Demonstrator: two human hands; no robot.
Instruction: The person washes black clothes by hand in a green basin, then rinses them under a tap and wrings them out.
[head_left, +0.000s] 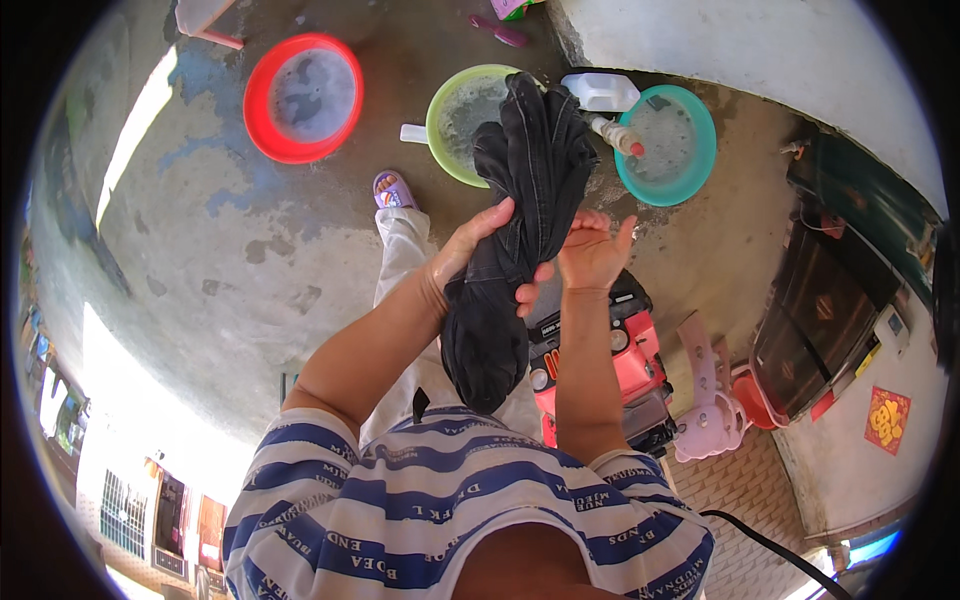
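A bunched black garment (525, 180) with visible seams hangs in front of me, its lower part near my striped shirt. My left hand (487, 247) is wrapped round its middle, thumb on top and fingertips showing on the far side. My right hand (596, 247) is raised just right of the cloth, palm up and fingers apart, gripping nothing. Beyond the garment, partly hidden by it, stands a light green basin (442, 154) of sudsy water with a white handle (413, 133) at its left rim.
A red basin (251, 97) of cloudy water is at the upper left. At the right are a teal basin (701, 150), a white plastic jug (600, 91) and a wrapped pipe (619, 135). A pink brush (498, 31) lies farther off. A red toy car (630, 352) stands beside my right arm.
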